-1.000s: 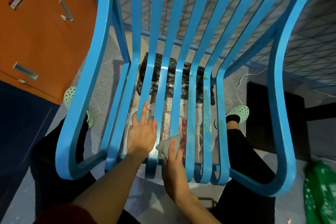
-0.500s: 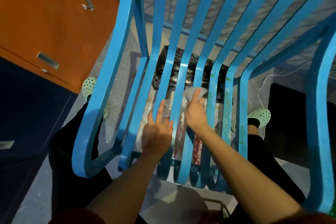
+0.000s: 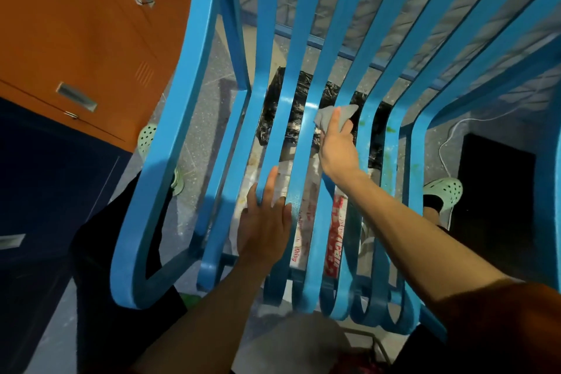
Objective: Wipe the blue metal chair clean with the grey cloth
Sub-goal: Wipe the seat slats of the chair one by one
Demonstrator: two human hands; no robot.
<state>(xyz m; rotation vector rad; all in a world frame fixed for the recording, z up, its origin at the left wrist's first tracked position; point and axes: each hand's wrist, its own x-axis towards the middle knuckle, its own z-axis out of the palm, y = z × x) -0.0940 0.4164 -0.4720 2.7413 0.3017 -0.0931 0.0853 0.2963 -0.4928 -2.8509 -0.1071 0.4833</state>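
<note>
My right hand (image 3: 337, 147) grips the grey cloth (image 3: 335, 114) against a middle slat of the blue metal chair (image 3: 170, 130); left hand (image 3: 264, 223) rests flat, fingers straight, on nearer slats.

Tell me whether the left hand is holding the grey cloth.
No, the right hand holds the grey cloth against the blue chair; the left hand rests bare.

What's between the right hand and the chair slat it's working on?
The grey cloth, which the right hand holds bunched against the blue chair slat; the head view shows it.
</note>
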